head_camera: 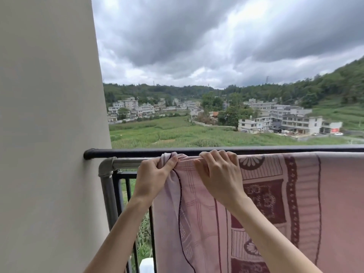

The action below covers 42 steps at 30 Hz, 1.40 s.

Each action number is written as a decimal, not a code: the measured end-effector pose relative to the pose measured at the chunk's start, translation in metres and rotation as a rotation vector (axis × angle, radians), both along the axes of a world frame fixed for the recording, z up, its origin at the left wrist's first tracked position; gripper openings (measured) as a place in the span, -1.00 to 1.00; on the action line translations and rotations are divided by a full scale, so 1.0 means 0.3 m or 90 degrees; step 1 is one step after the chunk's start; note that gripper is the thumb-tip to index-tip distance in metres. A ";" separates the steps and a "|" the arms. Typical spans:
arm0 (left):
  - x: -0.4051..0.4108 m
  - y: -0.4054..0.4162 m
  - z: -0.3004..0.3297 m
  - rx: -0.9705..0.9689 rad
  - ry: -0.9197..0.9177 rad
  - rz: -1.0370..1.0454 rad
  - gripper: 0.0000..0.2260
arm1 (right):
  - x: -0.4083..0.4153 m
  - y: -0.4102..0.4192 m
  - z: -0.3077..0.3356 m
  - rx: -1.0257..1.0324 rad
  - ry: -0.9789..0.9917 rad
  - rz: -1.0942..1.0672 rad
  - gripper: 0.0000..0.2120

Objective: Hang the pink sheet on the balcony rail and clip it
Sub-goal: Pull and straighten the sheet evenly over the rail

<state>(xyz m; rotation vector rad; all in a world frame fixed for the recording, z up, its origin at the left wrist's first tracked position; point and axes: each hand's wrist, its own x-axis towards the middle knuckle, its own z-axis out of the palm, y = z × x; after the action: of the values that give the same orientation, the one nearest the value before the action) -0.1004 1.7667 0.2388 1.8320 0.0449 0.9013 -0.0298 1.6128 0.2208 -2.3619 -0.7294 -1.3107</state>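
The pink sheet, printed with dark red squares and flowers, hangs over the grey metal rail and covers it from the middle to the right edge of view. My left hand pinches the bunched left corner of the sheet at the rail. Just to its right, my right hand curls its fingers over the sheet's top fold on the rail. No clip shows in view.
A black top bar runs behind the grey rail and meets the beige wall on the left. Black balusters stand below. Beyond lie fields, houses and hills under a cloudy sky.
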 end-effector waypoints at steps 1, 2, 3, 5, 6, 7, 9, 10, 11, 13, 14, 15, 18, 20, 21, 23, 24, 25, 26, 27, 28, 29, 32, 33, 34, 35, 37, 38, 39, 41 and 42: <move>0.001 0.026 0.001 0.008 -0.008 0.029 -0.64 | 0.004 0.001 0.000 0.005 -0.007 -0.001 -0.63; -0.001 0.052 0.002 0.014 -0.016 0.059 -0.61 | 0.005 0.002 0.001 0.011 -0.014 0.000 -0.63; -0.009 0.083 0.004 0.015 -0.021 0.085 -0.61 | 0.006 0.005 0.002 0.016 -0.020 0.001 -0.63; -0.032 0.144 0.003 -0.001 -0.026 0.113 -0.64 | 0.012 0.014 -0.002 0.021 -0.033 -0.002 -0.64; -0.045 0.172 0.003 0.005 -0.024 0.124 -0.67 | 0.012 0.021 -0.004 0.024 -0.037 -0.007 -0.64; -0.058 0.196 0.004 0.026 -0.021 0.138 -0.68 | 0.013 0.031 -0.005 0.029 -0.038 -0.014 -0.64; -0.069 0.223 0.003 0.083 -0.025 0.159 -0.69 | 0.010 0.051 -0.002 0.048 -0.024 -0.026 -0.63; -0.068 0.228 0.002 0.104 -0.026 0.167 -0.70 | 0.007 0.063 0.002 0.060 -0.010 -0.028 -0.62; -0.066 0.230 0.002 0.118 -0.029 0.173 -0.71 | 0.005 0.076 0.006 0.071 0.000 -0.029 -0.62; -0.061 0.235 0.003 0.135 -0.034 0.189 -0.73 | 0.000 0.102 0.013 0.075 0.008 -0.025 -0.64; -0.060 0.241 0.004 0.135 -0.038 0.197 -0.74 | -0.002 0.115 0.014 0.071 0.008 -0.021 -0.65; -0.060 0.251 0.006 0.130 -0.040 0.203 -0.73 | -0.002 0.127 0.014 0.067 0.004 -0.019 -0.65; -0.065 0.292 0.019 0.121 -0.037 0.243 -0.71 | 0.013 0.134 0.012 0.048 -0.015 -0.033 -0.59; -0.079 0.314 0.030 0.141 -0.033 0.288 -0.72 | 0.024 0.127 0.010 0.040 -0.029 -0.046 -0.58; -0.089 0.321 0.037 0.156 -0.033 0.306 -0.74 | 0.026 0.127 0.010 0.040 -0.032 -0.049 -0.58; -0.105 0.331 0.045 0.186 -0.027 0.325 -0.78 | 0.023 0.133 0.007 0.046 -0.031 -0.052 -0.58; -0.106 0.335 0.043 0.193 -0.019 0.329 -0.79 | 0.022 0.136 0.006 0.052 -0.029 -0.053 -0.58; -0.105 0.337 0.039 0.194 -0.010 0.332 -0.80 | 0.019 0.141 0.005 0.062 -0.022 -0.051 -0.58; -0.103 0.337 0.034 0.192 -0.002 0.335 -0.81 | 0.013 0.147 0.008 0.073 -0.008 -0.045 -0.58; -0.100 0.334 0.027 0.190 0.005 0.337 -0.82 | 0.005 0.158 0.013 0.082 0.002 -0.034 -0.59; -0.096 0.326 0.020 0.189 0.015 0.335 -0.83 | -0.006 0.176 0.018 0.085 0.010 -0.019 -0.60; -0.095 0.315 0.013 0.188 0.031 0.329 -0.84 | -0.019 0.202 0.022 0.078 0.018 0.005 -0.60; -0.105 0.292 0.005 0.196 0.117 0.284 -0.77 | -0.060 0.320 0.040 0.021 0.032 0.096 -0.60; -0.111 0.289 0.009 0.203 0.144 0.273 -0.74 | -0.069 0.361 0.043 -0.002 0.036 0.112 -0.61; -0.118 0.289 0.013 0.216 0.158 0.276 -0.73 | -0.074 0.394 0.042 -0.021 0.030 0.110 -0.60; -0.125 0.293 0.014 0.236 0.156 0.295 -0.74 | -0.076 0.419 0.039 -0.032 0.016 0.094 -0.59; -0.139 0.304 0.008 0.276 0.114 0.362 -0.79 | -0.066 0.432 0.025 -0.026 -0.006 0.063 -0.59; -0.143 0.310 0.005 0.295 0.088 0.393 -0.84 | -0.060 0.430 0.016 -0.020 -0.017 0.053 -0.60; -0.145 0.313 0.003 0.311 0.065 0.413 -0.87 | -0.053 0.424 0.008 -0.015 -0.034 0.046 -0.61; -0.141 0.323 0.012 0.308 0.041 0.405 -0.91 | -0.041 0.415 0.000 -0.009 -0.058 0.047 -0.62; -0.137 0.332 0.025 0.282 0.040 0.382 -0.91 | -0.038 0.411 0.000 -0.008 -0.065 0.048 -0.62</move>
<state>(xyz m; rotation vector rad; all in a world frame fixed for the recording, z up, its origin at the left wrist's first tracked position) -0.1416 1.8662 0.2462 2.3114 0.4900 1.3462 -0.0412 1.7362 0.2208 -2.2675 -0.8504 -1.4060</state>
